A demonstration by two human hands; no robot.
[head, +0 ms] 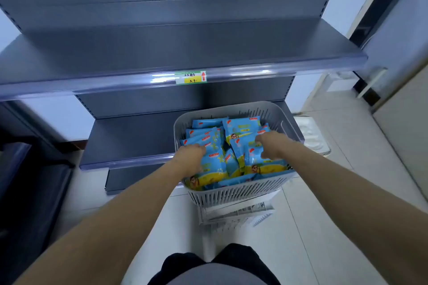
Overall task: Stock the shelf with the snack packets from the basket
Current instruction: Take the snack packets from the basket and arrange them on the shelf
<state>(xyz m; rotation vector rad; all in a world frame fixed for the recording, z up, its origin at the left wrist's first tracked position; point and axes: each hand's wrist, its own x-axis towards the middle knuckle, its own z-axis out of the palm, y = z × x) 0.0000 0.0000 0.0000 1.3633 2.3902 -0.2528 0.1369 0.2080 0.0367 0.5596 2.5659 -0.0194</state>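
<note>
A grey slatted basket [234,193] stands in front of me, full of several blue and yellow snack packets [240,128]. Both my hands are down inside it. My left hand [190,157] lies on the packets at the basket's left side, fingers curled over one. My right hand [271,143] rests on the packets at the right side, fingers closed around a packet's edge. Above and behind the basket, a dark grey shelf [162,53] stretches across the view with nothing on it.
A green and yellow price tag [191,77] sits on the shelf's clear front rail. A lower dark shelf [129,139] lies left of the basket. A white rack [238,213] is under the basket. A white tray [310,134] sits on the tiled floor at right.
</note>
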